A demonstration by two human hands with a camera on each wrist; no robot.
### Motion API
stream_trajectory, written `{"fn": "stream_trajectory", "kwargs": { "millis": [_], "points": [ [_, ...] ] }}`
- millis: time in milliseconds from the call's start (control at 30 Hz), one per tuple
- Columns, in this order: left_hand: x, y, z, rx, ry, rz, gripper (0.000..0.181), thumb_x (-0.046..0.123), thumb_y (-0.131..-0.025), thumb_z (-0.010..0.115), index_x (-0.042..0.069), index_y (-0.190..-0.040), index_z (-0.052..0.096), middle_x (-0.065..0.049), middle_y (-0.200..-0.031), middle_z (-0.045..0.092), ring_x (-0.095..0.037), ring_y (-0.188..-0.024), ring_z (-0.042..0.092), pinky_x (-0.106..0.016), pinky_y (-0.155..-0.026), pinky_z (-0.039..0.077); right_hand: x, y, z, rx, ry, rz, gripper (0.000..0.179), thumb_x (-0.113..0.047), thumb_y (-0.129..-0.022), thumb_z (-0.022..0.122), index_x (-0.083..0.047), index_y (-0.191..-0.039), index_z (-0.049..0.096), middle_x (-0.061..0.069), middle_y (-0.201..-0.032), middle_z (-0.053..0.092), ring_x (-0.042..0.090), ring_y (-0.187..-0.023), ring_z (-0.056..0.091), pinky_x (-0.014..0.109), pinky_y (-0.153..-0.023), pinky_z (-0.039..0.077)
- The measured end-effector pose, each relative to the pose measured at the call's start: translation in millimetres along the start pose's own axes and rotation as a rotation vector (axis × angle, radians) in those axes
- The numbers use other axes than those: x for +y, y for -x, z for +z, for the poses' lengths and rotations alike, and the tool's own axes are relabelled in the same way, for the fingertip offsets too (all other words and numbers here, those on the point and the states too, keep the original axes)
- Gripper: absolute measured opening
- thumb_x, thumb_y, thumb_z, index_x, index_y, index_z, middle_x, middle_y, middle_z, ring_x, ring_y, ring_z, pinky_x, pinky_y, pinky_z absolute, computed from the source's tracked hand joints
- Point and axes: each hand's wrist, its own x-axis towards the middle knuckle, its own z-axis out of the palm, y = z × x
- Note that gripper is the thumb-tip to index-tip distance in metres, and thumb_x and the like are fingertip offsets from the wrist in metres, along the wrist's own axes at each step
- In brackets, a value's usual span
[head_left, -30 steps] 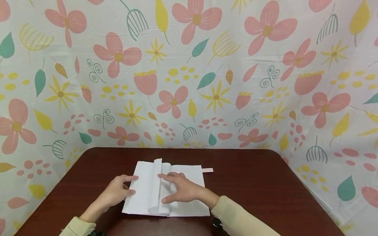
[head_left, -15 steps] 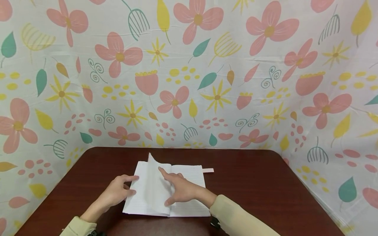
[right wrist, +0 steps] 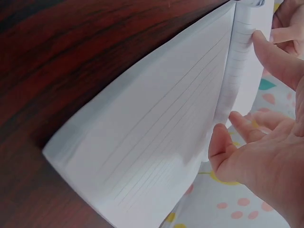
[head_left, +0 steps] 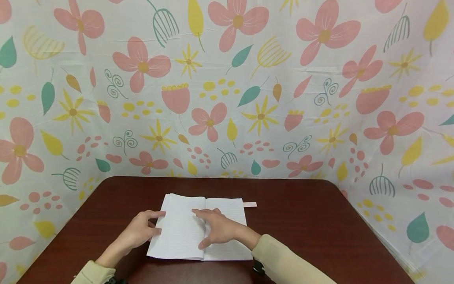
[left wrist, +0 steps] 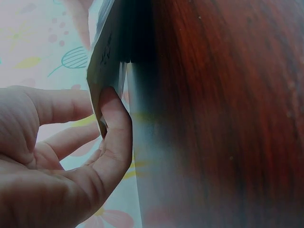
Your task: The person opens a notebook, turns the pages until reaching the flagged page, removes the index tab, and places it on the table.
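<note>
An open notebook (head_left: 181, 228) with white ruled pages lies on the dark table, its spine running away from me. My left hand (head_left: 138, 230) holds the notebook's left edge; in the left wrist view, the left hand (left wrist: 52, 190) has the thumb and fingers on opposite faces of that edge. Over the middle of the spread is my right hand (head_left: 223, 228), its fingers spread loosely toward the left page. In the right wrist view, the right hand (right wrist: 266, 156) touches the page near the spine with its fingertips and grips nothing.
A pale pink strip (head_left: 250, 204) sticks out from the notebook's upper right edge. The reddish-brown table (head_left: 305, 221) extends around it. A flower-patterned cloth (head_left: 227, 118) hangs behind the table and at both sides.
A leaf that stood curled up near the middle has swung left and now lies flat on the left side. Both hands stay nearly in place.
</note>
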Motion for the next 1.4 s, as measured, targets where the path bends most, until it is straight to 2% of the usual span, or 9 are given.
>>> {"fn": "stream_trajectory", "kwargs": {
  "millis": [133, 300, 400, 567, 767, 933, 1033, 1133, 1400],
  "points": [
    [0.0, 0.7, 1.1, 0.002, 0.018, -0.003, 0.049, -0.009, -0.088, 0.072, -0.007, -0.136, 0.066, -0.023, -0.131, 0.059, -0.023, -0.078, 0.065, -0.039, -0.063, 0.059, 0.0, 1.0, 0.5, 0.005, -0.004, 0.011, 0.098, -0.025, -0.078, 0.095, -0.012, -0.161, 0.044, 0.005, -0.158, 0.049, 0.024, -0.138, 0.041, 0.038, -0.113, 0.037],
    [0.8, 1.2, 2.6, 0.001, 0.059, -0.023, 0.041, -0.005, -0.097, 0.066, -0.009, -0.137, 0.064, -0.024, -0.132, 0.058, -0.024, -0.081, 0.067, -0.041, -0.064, 0.061, 0.7, 1.6, 2.0, 0.010, -0.004, 0.028, 0.094, -0.026, -0.078, 0.095, -0.013, -0.158, 0.050, 0.004, -0.158, 0.050, 0.022, -0.132, 0.043, 0.038, -0.111, 0.038],
    [2.1, 0.9, 2.7, -0.003, 0.062, -0.030, 0.040, 0.001, -0.099, 0.068, -0.009, -0.138, 0.064, -0.025, -0.133, 0.058, -0.024, -0.082, 0.068, -0.041, -0.065, 0.062, 1.0, 1.7, 2.2, 0.008, 0.002, 0.032, 0.091, -0.027, -0.078, 0.095, -0.013, -0.157, 0.051, 0.003, -0.158, 0.049, 0.021, -0.131, 0.043, 0.039, -0.111, 0.038],
    [-0.1, 1.4, 1.5, -0.001, 0.024, -0.008, 0.052, -0.001, -0.087, 0.081, -0.008, -0.136, 0.065, -0.024, -0.133, 0.059, -0.023, -0.080, 0.065, -0.039, -0.066, 0.060, 0.4, 2.7, 1.8, 0.006, 0.006, 0.008, 0.090, -0.027, -0.079, 0.095, -0.012, -0.156, 0.052, 0.005, -0.158, 0.049, 0.024, -0.132, 0.043, 0.040, -0.110, 0.039],
    [-3.9, 2.3, 0.4, 0.017, -0.019, 0.005, 0.057, -0.005, -0.081, 0.084, -0.007, -0.135, 0.066, -0.023, -0.131, 0.060, -0.022, -0.080, 0.063, -0.038, -0.065, 0.059, 0.2, 8.1, -1.8, 0.004, -0.038, -0.017, 0.089, -0.024, -0.079, 0.094, -0.010, -0.156, 0.052, 0.004, -0.158, 0.050, 0.025, -0.139, 0.042, 0.034, -0.112, 0.039],
    [-3.7, 1.8, 0.7, 0.019, -0.020, 0.010, 0.058, -0.005, -0.081, 0.084, -0.006, -0.136, 0.067, -0.022, -0.131, 0.060, -0.022, -0.080, 0.063, -0.038, -0.066, 0.059, 9.1, 21.1, -10.1, 0.024, -0.093, -0.024, 0.081, -0.022, -0.081, 0.093, -0.007, -0.152, 0.057, 0.006, -0.153, 0.054, 0.027, -0.133, 0.051, 0.037, -0.111, 0.043],
    [-2.2, 1.5, 0.6, 0.016, -0.016, 0.010, 0.060, -0.006, -0.081, 0.084, -0.005, -0.138, 0.065, -0.021, -0.128, 0.060, -0.023, -0.079, 0.062, -0.039, -0.065, 0.058, 20.4, 30.9, -15.9, 0.047, -0.092, -0.045, 0.078, -0.022, -0.081, 0.093, -0.003, -0.149, 0.059, 0.008, -0.148, 0.058, 0.027, -0.124, 0.058, 0.039, -0.105, 0.048],
    [-0.3, 0.9, 0.4, 0.012, -0.017, 0.013, 0.063, -0.007, -0.081, 0.083, -0.004, -0.141, 0.063, -0.020, -0.126, 0.060, -0.023, -0.078, 0.062, -0.039, -0.065, 0.058, 32.9, 43.3, -21.4, 0.068, -0.068, -0.046, 0.078, -0.025, -0.081, 0.093, -0.001, -0.147, 0.059, 0.011, -0.144, 0.060, 0.027, -0.117, 0.059, 0.038, -0.100, 0.050],
    [3.2, -0.2, -0.4, 0.005, -0.032, 0.024, 0.067, -0.008, -0.082, 0.083, -0.001, -0.144, 0.061, -0.019, -0.126, 0.059, -0.022, -0.080, 0.063, -0.038, -0.066, 0.058, 61.2, 81.1, -34.1, 0.082, 0.014, 0.088, 0.084, -0.037, -0.079, 0.094, -0.007, -0.149, 0.060, 0.010, -0.136, 0.052, 0.029, -0.120, 0.047, 0.046, -0.095, 0.049]
  ]
}}
